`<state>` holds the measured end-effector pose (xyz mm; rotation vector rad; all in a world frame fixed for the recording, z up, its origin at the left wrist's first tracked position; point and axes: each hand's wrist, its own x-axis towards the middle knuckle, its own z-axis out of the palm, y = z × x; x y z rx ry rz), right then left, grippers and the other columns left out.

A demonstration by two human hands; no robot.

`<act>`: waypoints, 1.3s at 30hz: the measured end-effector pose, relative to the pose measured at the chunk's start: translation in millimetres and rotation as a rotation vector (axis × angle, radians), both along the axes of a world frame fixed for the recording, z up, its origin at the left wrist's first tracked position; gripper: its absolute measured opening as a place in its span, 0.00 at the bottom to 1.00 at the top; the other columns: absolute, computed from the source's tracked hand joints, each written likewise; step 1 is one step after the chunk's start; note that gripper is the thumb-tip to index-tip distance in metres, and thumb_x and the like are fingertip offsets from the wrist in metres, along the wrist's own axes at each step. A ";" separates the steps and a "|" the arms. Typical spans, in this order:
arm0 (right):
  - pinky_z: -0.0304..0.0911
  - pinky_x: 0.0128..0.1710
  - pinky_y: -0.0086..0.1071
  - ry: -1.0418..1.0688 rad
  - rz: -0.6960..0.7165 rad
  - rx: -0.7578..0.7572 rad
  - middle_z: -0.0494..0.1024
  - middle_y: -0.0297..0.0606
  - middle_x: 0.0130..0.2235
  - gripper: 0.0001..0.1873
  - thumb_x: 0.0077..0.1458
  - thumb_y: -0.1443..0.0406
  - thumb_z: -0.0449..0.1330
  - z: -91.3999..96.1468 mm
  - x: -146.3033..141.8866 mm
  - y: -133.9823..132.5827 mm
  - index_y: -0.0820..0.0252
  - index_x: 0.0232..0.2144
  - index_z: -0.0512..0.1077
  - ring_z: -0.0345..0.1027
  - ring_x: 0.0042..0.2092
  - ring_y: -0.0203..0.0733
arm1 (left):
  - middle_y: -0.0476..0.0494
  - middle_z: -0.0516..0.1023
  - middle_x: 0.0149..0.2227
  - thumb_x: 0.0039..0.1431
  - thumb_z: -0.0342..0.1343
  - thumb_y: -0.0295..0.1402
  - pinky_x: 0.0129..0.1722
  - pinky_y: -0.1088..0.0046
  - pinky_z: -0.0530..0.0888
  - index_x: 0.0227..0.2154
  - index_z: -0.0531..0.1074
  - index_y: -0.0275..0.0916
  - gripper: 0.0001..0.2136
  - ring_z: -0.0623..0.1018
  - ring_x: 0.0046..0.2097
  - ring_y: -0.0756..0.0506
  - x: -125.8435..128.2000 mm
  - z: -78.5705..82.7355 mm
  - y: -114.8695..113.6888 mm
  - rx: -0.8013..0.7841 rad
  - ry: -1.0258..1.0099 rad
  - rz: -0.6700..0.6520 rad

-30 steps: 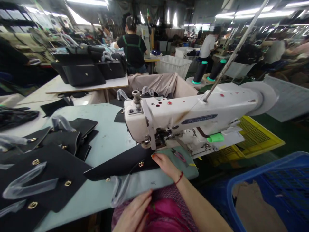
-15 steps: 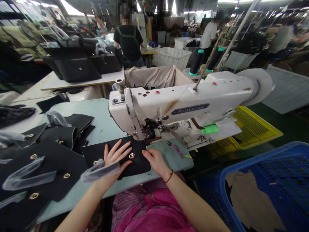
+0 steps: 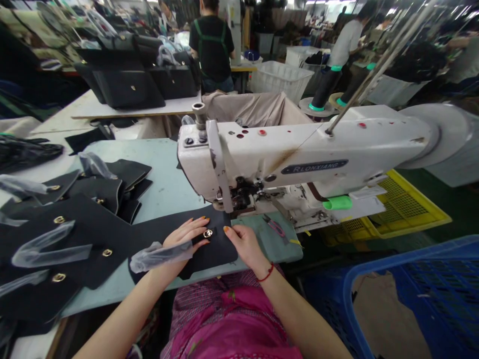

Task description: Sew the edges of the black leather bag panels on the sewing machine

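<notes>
A black leather-like panel point(image 3: 220, 251) with a gold buckle point(image 3: 208, 233) lies on the pale green table top, its far edge beside the sewing machine's point(image 3: 243, 139) needle area. My left hand point(image 3: 183, 242) rests flat on the panel, fingers stretched out close to the buckle. A strip of clear plastic wrap point(image 3: 160, 256) crosses that hand near the wrist. At the panel's right edge, my right hand point(image 3: 245, 244) pinches it between thumb and curled fingers. Just right of this hand lie pink-handled thread snips point(image 3: 276, 227). The needle itself is hidden behind the presser parts.
Several black panels point(image 3: 86, 214) with gold buckles and plastic wrap are piled at left. A blue basket point(image 3: 348, 289) holding brown pieces stands at right, below a yellow crate point(image 3: 415, 199). Black bags point(image 3: 123, 85) sit on the table behind. Other people work farther back.
My left hand's fingers have drawn closer together, from widely spread. The black panel lies turned slightly, with more of its left part showing. The whole view has shifted, putting the machine farther right.
</notes>
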<state>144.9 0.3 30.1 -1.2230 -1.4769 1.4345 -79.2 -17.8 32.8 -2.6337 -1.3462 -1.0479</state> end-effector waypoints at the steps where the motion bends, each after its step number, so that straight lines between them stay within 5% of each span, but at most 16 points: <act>1: 0.40 0.23 0.29 -0.004 0.002 0.000 0.53 0.29 0.21 0.26 0.57 0.50 0.54 0.4 0.4 0.2 0.60 0.17 0.56 0.45 0.24 0.31 | 0.38 0.80 0.48 0.59 0.59 0.37 0.54 0.57 0.75 0.43 0.73 0.38 0.12 0.79 0.50 0.41 0.9 1.5 -0.4 -0.001 -0.002 0.004; 23: 0.42 0.23 0.28 -0.043 -0.012 0.039 0.53 0.30 0.21 0.28 0.57 0.46 0.54 7.2 -8.1 28.5 0.60 0.17 0.57 0.47 0.24 0.31 | 0.39 0.78 0.51 0.63 0.52 0.45 0.58 0.56 0.70 0.43 0.72 0.39 0.15 0.76 0.54 0.41 -4.0 17.4 26.7 -0.223 -0.035 0.095; 33: 0.60 0.20 0.24 0.146 0.121 -0.173 0.78 0.39 0.27 0.26 0.56 0.44 0.55 13.4 13.8 -7.0 0.62 0.28 0.70 0.68 0.23 0.33 | 0.40 0.78 0.49 0.62 0.52 0.46 0.55 0.60 0.72 0.48 0.70 0.40 0.18 0.77 0.51 0.40 -9.6 21.3 31.8 -0.327 -0.081 0.091; 39: 0.63 0.21 0.23 0.252 0.164 -0.240 0.81 0.44 0.31 0.27 0.53 0.44 0.59 10.0 14.6 -0.9 0.65 0.27 0.72 0.72 0.27 0.35 | 0.45 0.80 0.44 0.62 0.51 0.46 0.49 0.64 0.75 0.45 0.72 0.45 0.15 0.79 0.45 0.40 -12.0 28.1 36.2 -0.352 -0.075 0.106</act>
